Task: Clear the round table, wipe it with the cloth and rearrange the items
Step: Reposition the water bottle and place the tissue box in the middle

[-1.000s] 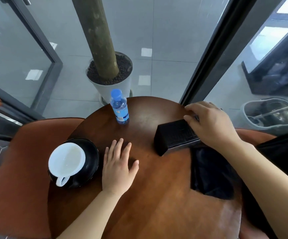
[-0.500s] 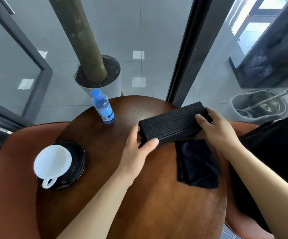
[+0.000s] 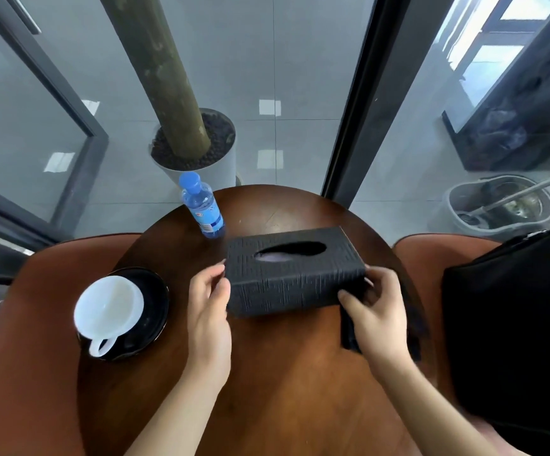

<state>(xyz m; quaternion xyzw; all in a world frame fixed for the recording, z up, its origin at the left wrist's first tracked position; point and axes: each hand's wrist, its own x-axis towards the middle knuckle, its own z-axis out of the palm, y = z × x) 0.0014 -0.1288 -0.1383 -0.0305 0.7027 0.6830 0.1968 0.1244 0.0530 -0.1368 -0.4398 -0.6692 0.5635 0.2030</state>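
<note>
The left hand (image 3: 209, 301) and right hand (image 3: 377, 311) each grip an end of the black bumpy tissue box (image 3: 295, 278), mid-frame over the round brown wooden table (image 3: 283, 390), and a careless swing could tip the clear blue-capped water bottle (image 3: 203, 209) just behind.

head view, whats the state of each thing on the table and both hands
tissue box: slot up, held at both ends
left hand: grips the box's left end
right hand: grips the box's right end
water bottle: upright, cap on
cup: upright on saucer, looks empty
cloth: flat on table, partly under right hand
</note>
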